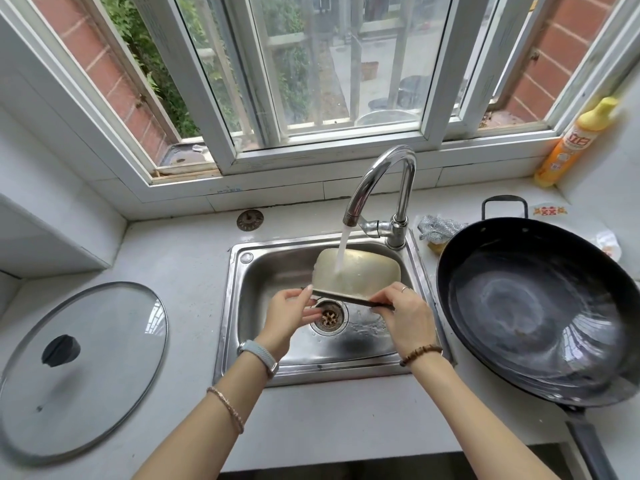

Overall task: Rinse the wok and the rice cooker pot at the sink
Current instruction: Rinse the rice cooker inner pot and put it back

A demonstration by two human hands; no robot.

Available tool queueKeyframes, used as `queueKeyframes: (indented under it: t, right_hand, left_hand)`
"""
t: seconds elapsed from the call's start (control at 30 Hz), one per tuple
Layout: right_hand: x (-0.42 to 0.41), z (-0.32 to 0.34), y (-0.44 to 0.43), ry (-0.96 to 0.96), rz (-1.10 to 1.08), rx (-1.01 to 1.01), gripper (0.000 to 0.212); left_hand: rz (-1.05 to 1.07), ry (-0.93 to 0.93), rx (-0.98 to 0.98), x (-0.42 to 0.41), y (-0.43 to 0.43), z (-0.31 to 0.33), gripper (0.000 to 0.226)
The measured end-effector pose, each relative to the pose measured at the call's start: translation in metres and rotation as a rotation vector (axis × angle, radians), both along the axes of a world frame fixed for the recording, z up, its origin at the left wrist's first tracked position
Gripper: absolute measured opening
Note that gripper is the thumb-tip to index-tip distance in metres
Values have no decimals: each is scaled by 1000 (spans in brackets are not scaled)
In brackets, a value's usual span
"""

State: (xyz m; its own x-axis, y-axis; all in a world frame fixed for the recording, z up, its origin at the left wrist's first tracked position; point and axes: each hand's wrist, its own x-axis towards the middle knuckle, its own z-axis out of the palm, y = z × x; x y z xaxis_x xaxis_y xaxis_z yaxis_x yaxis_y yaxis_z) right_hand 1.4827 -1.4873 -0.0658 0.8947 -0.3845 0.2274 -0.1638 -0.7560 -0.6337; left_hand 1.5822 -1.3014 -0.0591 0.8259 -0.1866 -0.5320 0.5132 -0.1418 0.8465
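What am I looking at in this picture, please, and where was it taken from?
There is no machine here: a person wears one wide-angle camera on the head, looking down at their bare hands. The left hand and right hand grip the rim of the rice cooker pot, tipped on its side in the sink under the running tap. On the counter, the dark wok sits right of the sink and a glass lid left. A yellow bottle stands by the window.
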Motion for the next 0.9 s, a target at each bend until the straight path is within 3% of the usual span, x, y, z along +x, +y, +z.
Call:
queueKeyframes:
  t: [0.2,0.4,0.57,0.63,0.77,0.9]
  right_hand:
    - [-3,-4,5,-18,-11,-14,17]
    - [-1,-9,7,-19,-27,1,15]
    - [1,-18,6,-16,-8,26,28]
    - [0,-20,5,-9,-43,113,34]
    - [-2,-20,6,26,-183,398,27]
    - [1,-21,11,110,-263,596,21]
  left_hand:
    - [207,321,-354,1,-17,-5,18]
    - [273,374,-359,5,-24,-9,2]
    - [355,343,-369,12,-19,-7,12]
    - [378,335,-382,15,-14,-4,13]
    - [404,325,-392,18,2,2,8]
    - [471,317,-377,22,21,-6,42]
